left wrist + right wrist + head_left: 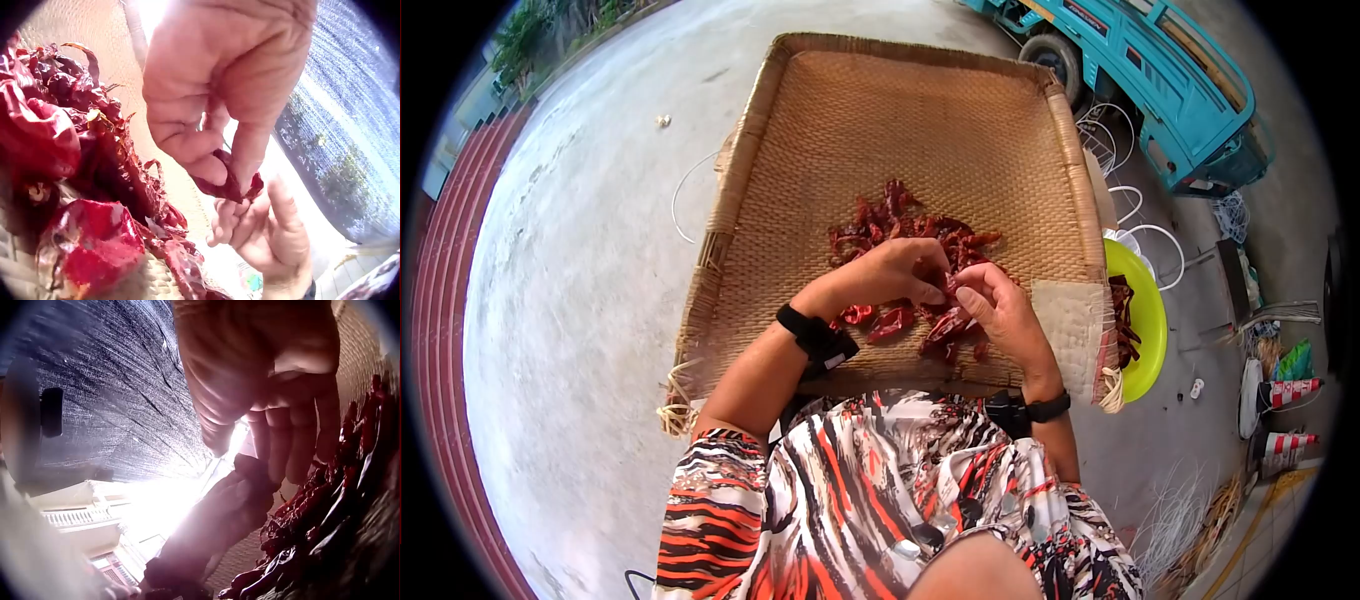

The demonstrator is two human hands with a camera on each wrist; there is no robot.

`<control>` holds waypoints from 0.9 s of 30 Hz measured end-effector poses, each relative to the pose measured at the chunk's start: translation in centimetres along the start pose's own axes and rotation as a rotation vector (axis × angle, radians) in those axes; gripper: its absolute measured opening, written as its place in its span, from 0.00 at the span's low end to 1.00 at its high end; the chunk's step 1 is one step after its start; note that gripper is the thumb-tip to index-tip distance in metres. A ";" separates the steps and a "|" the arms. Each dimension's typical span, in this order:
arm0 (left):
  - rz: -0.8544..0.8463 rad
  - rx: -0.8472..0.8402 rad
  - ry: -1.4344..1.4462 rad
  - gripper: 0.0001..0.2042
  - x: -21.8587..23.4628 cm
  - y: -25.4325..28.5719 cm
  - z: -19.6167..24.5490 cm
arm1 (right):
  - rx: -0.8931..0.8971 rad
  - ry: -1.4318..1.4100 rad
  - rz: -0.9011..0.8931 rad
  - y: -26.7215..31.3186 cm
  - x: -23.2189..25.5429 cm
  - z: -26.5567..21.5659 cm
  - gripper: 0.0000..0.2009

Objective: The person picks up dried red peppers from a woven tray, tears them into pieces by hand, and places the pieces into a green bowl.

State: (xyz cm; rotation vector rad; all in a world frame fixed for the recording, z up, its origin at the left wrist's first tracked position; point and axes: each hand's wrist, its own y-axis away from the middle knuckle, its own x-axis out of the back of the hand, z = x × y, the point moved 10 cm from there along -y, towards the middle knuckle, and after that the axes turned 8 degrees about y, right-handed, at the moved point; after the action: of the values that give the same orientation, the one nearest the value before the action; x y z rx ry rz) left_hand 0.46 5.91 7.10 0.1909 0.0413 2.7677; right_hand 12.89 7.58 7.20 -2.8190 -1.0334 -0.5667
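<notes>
Over a woven mat tray, my left hand (890,272) pinches a dried red chili pepper (232,181) between thumb and fingers. My right hand (1008,318) is close beside it; in the left wrist view its fingertips are right at the underside of the chili, with the thumb held apart. In the right wrist view the right fingers (299,440) hang nearly straight. A heap of dried red chilies (862,232) lies on the tray just beyond both hands, and several loose chilies (890,324) are scattered nearer the body.
The woven tray (920,110) has a raised rim. To its right, a yellow-green basin (1148,345) holds more dark red chilies. A turquoise cargo vehicle (1160,80) stands at the far right, above striped traffic cones (1290,392). Red steps (450,300) line the left side.
</notes>
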 end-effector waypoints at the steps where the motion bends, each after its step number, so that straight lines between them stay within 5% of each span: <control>1: 0.004 -0.034 -0.029 0.18 0.0 -0.1 0.2 | 0.007 0.024 0.004 -0.1 -0.1 0.0 0.13; 6: -0.012 -0.068 -0.083 0.20 0.0 0.1 0.9 | -0.070 0.094 0.036 -0.2 0.5 1.7 0.11; 12: -0.013 -0.037 0.107 0.23 0.2 -0.2 -0.7 | -0.047 -0.219 0.008 -0.3 0.5 3.3 0.09; 15: -0.058 -0.032 0.233 0.22 -0.2 -0.4 -1.3 | -0.078 -0.193 0.111 0.1 2.2 3.2 0.10; 19: 0.001 0.068 0.211 0.20 0.6 -0.7 -3.2 | -0.125 -0.403 0.462 1.7 8.5 6.2 0.11; 25: 0.016 0.104 0.160 0.16 1.0 -0.9 -4.6 | 0.139 -1.134 0.832 5.8 18.2 12.5 0.14; 27: -0.004 0.129 0.136 0.16 0.7 -0.8 -4.4 | 0.077 -1.173 0.852 6.3 18.3 12.8 0.13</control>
State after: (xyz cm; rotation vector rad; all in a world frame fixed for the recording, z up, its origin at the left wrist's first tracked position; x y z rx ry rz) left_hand -0.53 6.85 2.77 0.0350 0.2557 2.7712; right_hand 33.78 16.42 2.43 -2.9711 0.2476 1.2439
